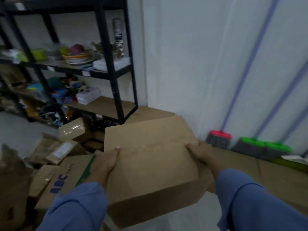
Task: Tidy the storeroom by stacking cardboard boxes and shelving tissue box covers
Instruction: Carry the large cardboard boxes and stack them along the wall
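A plain brown cardboard box is held up in front of me between both hands. My left hand grips its left side with the thumb lying on top. My right hand grips the right side, thumb on the top face. Both arms wear blue sleeves. A white tissue box cover sits on a lower board of the black shelving unit at the left.
Several cardboard boxes lie jumbled on the floor at the left, one printed "ABC". More flat cardboard lies at the right. Brooms with red and green heads lean on the white wall. Bowls and plates fill the shelves.
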